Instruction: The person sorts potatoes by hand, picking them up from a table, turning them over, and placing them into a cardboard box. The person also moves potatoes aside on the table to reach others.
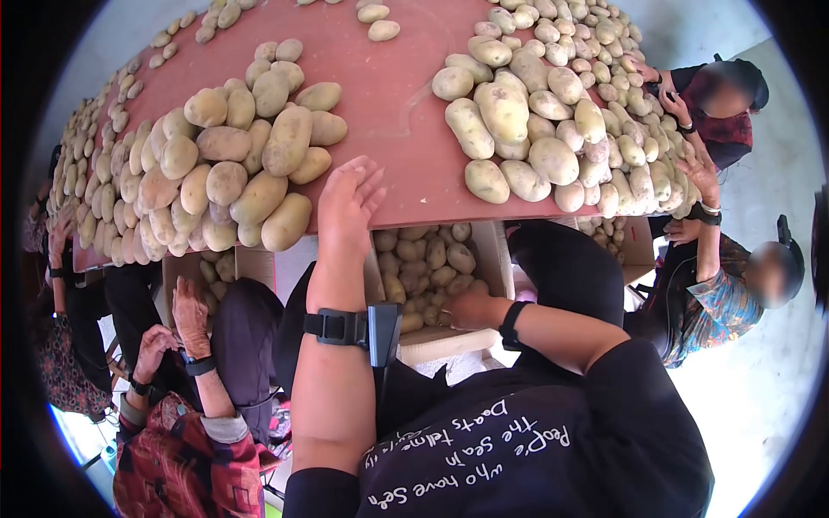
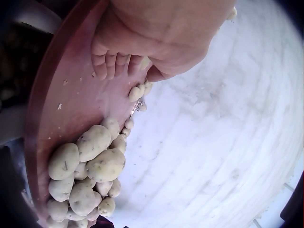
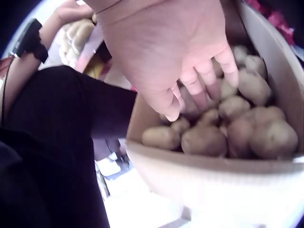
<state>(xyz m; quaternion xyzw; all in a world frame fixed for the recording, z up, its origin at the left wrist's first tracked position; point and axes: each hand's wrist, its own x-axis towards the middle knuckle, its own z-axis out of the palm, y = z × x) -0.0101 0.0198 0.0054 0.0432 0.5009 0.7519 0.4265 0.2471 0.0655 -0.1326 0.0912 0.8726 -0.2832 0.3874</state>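
In the head view my left hand is over the near edge of the red table, between two heaps of potatoes. Its fingers are loosely bent, with nothing visible in them; in the left wrist view the left hand appears above the bare red surface. My right hand reaches down into a cardboard box of potatoes below the table edge. From the right wrist view, the right hand has its fingers pointing down and spread over the potatoes, fingertips right at them, the thumb apart.
Potato heaps lie left and right on the table. Another box stands at the right under the edge. People sit on both sides, one person's hands close at the left. My knee is beside the box.
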